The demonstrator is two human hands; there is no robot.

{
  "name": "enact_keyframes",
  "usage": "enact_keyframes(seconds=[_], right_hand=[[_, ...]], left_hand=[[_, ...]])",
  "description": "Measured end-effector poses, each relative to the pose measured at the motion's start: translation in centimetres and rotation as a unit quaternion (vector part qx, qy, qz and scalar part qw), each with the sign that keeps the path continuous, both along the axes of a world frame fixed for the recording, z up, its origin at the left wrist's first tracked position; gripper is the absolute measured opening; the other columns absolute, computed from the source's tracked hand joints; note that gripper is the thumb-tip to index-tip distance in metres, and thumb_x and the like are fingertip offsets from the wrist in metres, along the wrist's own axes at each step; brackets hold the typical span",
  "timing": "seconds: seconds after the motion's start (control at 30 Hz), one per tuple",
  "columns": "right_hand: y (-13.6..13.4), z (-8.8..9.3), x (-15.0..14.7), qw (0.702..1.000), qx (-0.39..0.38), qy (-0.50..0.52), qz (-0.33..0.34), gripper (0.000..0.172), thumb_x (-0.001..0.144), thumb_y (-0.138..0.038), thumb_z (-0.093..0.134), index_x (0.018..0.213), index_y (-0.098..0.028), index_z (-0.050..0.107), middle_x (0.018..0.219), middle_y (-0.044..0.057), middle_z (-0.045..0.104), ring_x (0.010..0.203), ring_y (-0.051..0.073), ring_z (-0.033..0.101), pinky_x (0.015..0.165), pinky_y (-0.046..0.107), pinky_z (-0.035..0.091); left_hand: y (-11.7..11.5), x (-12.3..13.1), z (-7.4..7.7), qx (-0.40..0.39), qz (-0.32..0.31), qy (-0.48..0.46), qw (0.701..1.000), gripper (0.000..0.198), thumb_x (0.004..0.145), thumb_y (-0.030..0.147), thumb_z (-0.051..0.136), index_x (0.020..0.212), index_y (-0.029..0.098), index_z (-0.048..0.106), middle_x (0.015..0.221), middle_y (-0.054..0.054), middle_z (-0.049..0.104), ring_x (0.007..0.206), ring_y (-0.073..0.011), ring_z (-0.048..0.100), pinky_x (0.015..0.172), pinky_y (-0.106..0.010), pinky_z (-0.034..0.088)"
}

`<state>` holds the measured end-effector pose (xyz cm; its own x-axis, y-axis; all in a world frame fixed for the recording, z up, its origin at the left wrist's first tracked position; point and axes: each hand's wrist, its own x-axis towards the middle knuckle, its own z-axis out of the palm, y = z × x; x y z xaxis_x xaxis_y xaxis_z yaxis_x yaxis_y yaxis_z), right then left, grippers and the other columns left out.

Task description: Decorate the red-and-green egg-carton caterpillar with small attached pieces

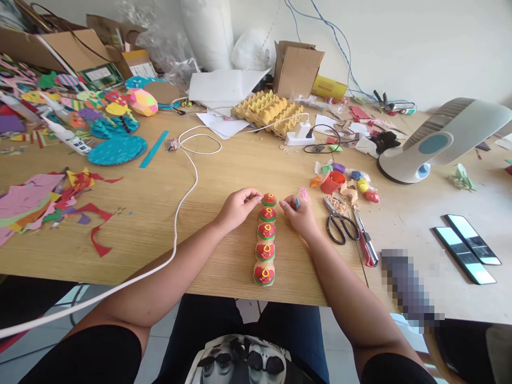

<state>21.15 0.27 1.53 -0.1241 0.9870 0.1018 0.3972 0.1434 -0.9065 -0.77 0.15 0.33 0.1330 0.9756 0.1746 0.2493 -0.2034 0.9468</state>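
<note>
A strip of egg-carton cups (266, 231) lies lengthwise before me, its several domes covered with red, green and yellow clay-like decoration. At the strip's far end, my left hand (241, 209) is closed in a pinch, fingertips right beside or touching the last dome. What they hold, if anything, is hidden. Just right of the same dome, my right hand (301, 214) is closed around a small blue-tipped thing (297, 203), mostly hidden by the fingers; its kind is unclear. A pink scrap of wrapping (303, 193) shows behind that hand.
Scissors (340, 221), a red cutter knife (367, 242), a red tub (333, 182) and coloured clay lumps (362, 185) lie to the right. Two phone-like slabs (466, 256) and a white fan-shaped device (432, 141) stand farther right. A white cable (176, 226) crosses my left forearm.
</note>
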Motion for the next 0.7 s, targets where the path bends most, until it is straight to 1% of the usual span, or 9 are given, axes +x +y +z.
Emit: enact_keyframes(seconds=[0.1,0.2,0.27,0.37,0.47,0.57,0.63,0.7], right_hand=[[-0.12,0.20,-0.12,1.000,-0.009,-0.001,0.002,0.038,0.085,-0.052,0.065,0.068,-0.020,0.055,0.062,-0.003,0.046,0.060,0.012,0.038,0.061,0.030,0.033],[-0.23,0.24,-0.21,0.999,-0.048,0.019,0.004,0.035,0.084,-0.052,0.068,0.074,-0.019,0.064,0.062,-0.002,0.052,0.058,0.012,0.039,0.059,0.029,0.032],[-0.23,0.14,-0.20,0.996,-0.077,0.051,0.002,0.034,0.083,-0.052,0.069,0.081,-0.018,0.069,0.065,-0.001,0.058,0.058,0.011,0.042,0.058,0.029,0.032],[-0.09,-0.10,-0.02,0.985,-0.112,0.128,0.007,0.036,0.080,-0.053,0.073,0.089,-0.018,0.070,0.071,0.000,0.064,0.058,0.010,0.044,0.056,0.027,0.032],[0.07,-0.15,0.20,0.965,-0.138,0.223,0.013,0.038,0.073,-0.050,0.080,0.092,-0.019,0.070,0.077,0.000,0.067,0.060,0.009,0.046,0.055,0.025,0.032],[0.13,0.05,0.31,0.935,-0.175,0.309,0.009,0.039,0.065,-0.044,0.088,0.090,-0.019,0.070,0.082,0.001,0.071,0.063,0.008,0.050,0.055,0.022,0.036],[0.13,0.18,0.33,0.914,-0.198,0.356,0.005,0.041,0.060,-0.039,0.092,0.089,-0.019,0.071,0.083,0.001,0.072,0.064,0.008,0.051,0.053,0.020,0.036],[0.16,0.23,0.36,0.897,-0.214,0.387,0.005,0.042,0.056,-0.035,0.095,0.087,-0.019,0.071,0.082,0.001,0.072,0.062,0.007,0.050,0.049,0.017,0.034]], left_hand=[[-0.02,0.03,0.05,0.001,-0.010,-0.003,1.000,0.027,0.093,0.043,0.061,0.098,0.018,0.070,0.096,-0.004,0.075,0.091,-0.0183,0.068,0.086,-0.029,0.052],[0.00,0.05,-0.04,0.002,-0.012,-0.002,1.000,0.028,0.093,0.044,0.061,0.097,0.018,0.070,0.093,-0.004,0.075,0.089,-0.0181,0.068,0.083,-0.029,0.052],[0.04,0.04,-0.17,0.004,-0.011,-0.003,1.000,0.028,0.093,0.044,0.062,0.098,0.018,0.070,0.095,-0.004,0.075,0.089,-0.0182,0.068,0.083,-0.029,0.052],[0.08,0.04,-0.33,0.008,-0.001,0.002,1.000,0.026,0.091,0.041,0.065,0.099,0.018,0.073,0.101,-0.006,0.076,0.091,-0.0184,0.069,0.083,-0.029,0.052],[0.07,0.09,-0.36,0.000,0.010,0.004,1.000,0.025,0.088,0.039,0.067,0.099,0.018,0.075,0.103,-0.006,0.077,0.091,-0.0188,0.069,0.083,-0.030,0.053],[0.08,0.15,-0.37,-0.015,0.008,-0.015,1.000,0.024,0.086,0.038,0.069,0.098,0.018,0.075,0.101,-0.007,0.077,0.091,-0.0194,0.070,0.085,-0.031,0.054],[0.11,0.20,-0.44,-0.017,0.005,-0.031,0.999,0.024,0.085,0.038,0.071,0.097,0.017,0.075,0.100,-0.007,0.077,0.091,-0.0198,0.071,0.086,-0.032,0.055],[0.13,0.24,-0.53,-0.018,0.007,-0.041,0.999,0.024,0.084,0.038,0.072,0.095,0.017,0.074,0.099,-0.007,0.078,0.091,-0.0202,0.071,0.086,-0.033,0.056]])
